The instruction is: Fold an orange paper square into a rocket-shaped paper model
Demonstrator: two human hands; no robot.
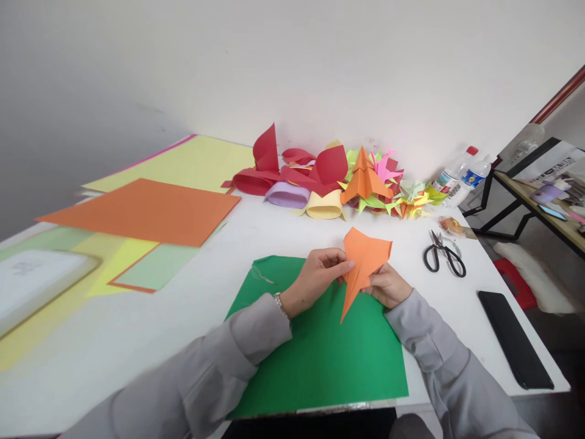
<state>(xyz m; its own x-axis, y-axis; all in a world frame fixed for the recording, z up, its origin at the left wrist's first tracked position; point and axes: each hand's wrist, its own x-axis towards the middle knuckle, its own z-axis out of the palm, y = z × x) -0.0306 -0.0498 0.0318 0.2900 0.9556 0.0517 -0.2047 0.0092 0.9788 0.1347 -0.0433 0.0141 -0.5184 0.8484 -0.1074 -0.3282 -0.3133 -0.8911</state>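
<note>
A folded orange paper (364, 255) with a narrow point towards me is held up between my two hands, above a green sheet (326, 360). My left hand (317, 277) grips its left side, thumb lying on the upper face near the centre fold. On the lower right, my right hand (388, 285) pinches the paper from beneath, some of its fingers hidden behind it. A finished-looking orange folded plane (364, 180) rests on the pile of folded papers at the back.
Scissors (443, 253) and a black phone-like slab (516, 341) lie at right. Behind stand bottles (468, 177) and red paper shapes (256, 182). Orange sheets (146, 210) and a white device (41, 283) are at left.
</note>
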